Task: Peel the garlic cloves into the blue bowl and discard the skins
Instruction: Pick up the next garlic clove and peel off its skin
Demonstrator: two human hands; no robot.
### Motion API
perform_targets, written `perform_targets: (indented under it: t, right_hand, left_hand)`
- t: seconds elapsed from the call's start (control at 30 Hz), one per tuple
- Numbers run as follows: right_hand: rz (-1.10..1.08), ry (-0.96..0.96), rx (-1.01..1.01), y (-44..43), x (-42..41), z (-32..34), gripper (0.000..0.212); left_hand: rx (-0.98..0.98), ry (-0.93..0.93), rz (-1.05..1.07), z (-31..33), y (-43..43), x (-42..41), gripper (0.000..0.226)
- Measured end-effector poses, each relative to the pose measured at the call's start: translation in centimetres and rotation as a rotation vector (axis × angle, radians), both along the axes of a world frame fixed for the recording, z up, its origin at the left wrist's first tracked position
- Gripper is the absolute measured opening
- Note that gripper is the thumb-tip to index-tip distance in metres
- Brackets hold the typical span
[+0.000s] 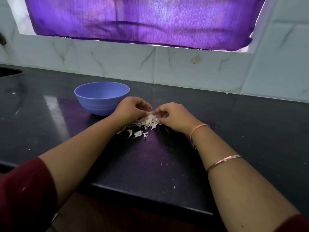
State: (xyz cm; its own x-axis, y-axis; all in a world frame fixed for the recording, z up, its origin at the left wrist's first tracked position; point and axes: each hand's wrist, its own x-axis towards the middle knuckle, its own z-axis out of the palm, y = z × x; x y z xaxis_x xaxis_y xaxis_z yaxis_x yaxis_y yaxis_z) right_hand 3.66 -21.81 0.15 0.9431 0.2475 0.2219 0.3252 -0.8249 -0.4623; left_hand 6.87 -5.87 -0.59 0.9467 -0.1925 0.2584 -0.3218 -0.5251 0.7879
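Head view: just right of the blue bowl [102,97], my left hand [132,108] and right hand [174,117] curl their fingers [141,105], pinching the skins [148,122] heaped on the counter [167,164]; I judge gathering underway, and next I must lift them off to discard.

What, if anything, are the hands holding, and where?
The left hand and right hand both pinch the top of the garlic skin pile; whether a clove is inside cannot be told.

1 head view, forward-down, near countertop [217,124].
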Motion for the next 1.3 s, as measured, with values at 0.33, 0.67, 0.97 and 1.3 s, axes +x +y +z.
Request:
perform_targets:
  t: [0.33, 0.67, 0.97, 1.3]
  right_hand:
    - [-0.077, -0.104, 0.065, -0.3, 0.1, 0.1, 0.026]
    - [-0.039, -0.156, 0.246, 1.1, 0.5, -0.1, 0.018]
    - [-0.109, -0.219, 0.239, 0.6, 0.8, -0.4, 0.012]
    - [-0.162, -0.197, 0.307, 0.3, 1.0, -0.4, 0.008]
  left_hand:
    - [-0.064, -0.036, 0.011, 0.3, -0.2, -0.6, 0.018]
    - [-0.192, -0.065, -0.002, 0.4, -0.8, -1.0, 0.015]
    - [-0.294, -0.021, -0.025, 0.4, -0.9, -1.2, 0.015]
    - [-0.361, 0.043, -0.051, 0.7, -1.1, -1.5, 0.014]
